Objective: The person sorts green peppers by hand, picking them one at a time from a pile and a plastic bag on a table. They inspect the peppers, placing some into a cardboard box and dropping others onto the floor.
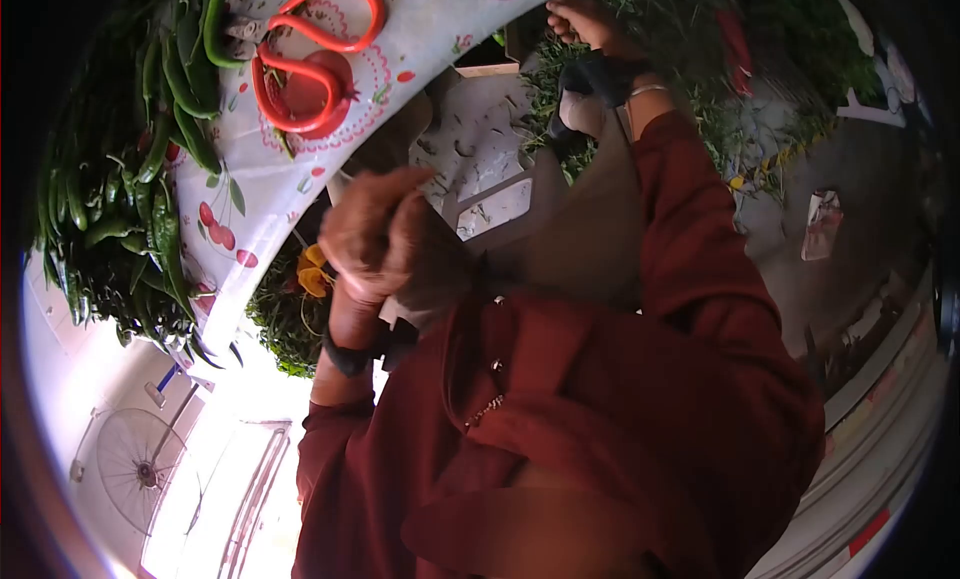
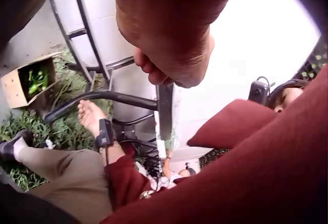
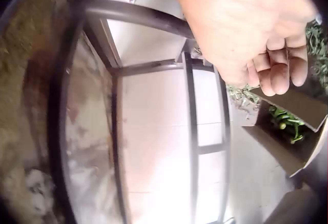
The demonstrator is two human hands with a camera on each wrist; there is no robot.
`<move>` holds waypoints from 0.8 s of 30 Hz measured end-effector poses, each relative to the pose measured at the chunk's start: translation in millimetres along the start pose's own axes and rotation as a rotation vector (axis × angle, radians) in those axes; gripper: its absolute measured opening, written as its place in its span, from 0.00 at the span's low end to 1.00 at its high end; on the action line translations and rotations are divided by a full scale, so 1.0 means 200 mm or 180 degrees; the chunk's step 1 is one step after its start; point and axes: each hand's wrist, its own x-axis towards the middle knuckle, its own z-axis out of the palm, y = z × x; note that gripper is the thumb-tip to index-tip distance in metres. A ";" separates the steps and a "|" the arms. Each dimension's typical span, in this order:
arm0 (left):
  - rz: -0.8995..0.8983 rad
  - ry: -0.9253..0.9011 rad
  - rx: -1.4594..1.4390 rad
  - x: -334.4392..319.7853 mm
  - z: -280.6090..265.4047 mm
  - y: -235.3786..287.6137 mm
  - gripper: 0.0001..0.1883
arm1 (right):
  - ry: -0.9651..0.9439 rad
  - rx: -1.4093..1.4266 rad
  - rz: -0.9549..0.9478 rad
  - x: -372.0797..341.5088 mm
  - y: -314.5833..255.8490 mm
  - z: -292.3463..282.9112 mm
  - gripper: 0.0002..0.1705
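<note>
My left hand point(image 1: 370, 229) is blurred beside the table edge, over my lap, its fingers loosely bent. In the left wrist view the same hand point(image 2: 171, 54) hangs bent at the wrist with nothing in it. Stretched out forward, my right hand point(image 1: 590, 27) is above the greenery on the floor. The right wrist view shows that hand point(image 3: 256, 39) with relaxed, lightly curled fingers, holding nothing. Scissors with red handles point(image 1: 266, 91) lie on the tablecloth point(image 1: 440, 29). Beside them is a large heap of long green chillies point(image 1: 110, 199).
A cardboard box point(image 3: 274, 149) with green chillies point(image 3: 287, 124) inside stands on the floor. Cut stems and leaves point(image 1: 690, 39) cover the ground around my foot. A dark metal frame point(image 3: 154, 16) rises near my right hand. A fan point(image 1: 145, 471) stands behind at the left.
</note>
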 end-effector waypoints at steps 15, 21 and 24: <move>0.0892 0.0397 0.1967 0.35 0.06 0.17 0.18 | 0.2272 0.1598 -0.0218 -1.13 0.31 -0.63 0.10; 0.1004 0.0347 0.2770 0.40 0.10 0.19 0.17 | 0.2850 0.2100 0.1049 -1.48 0.98 -0.70 0.08; 0.1103 0.0379 0.3044 0.43 0.09 0.16 0.16 | 0.2834 0.2549 0.1464 -1.56 1.18 -0.64 0.07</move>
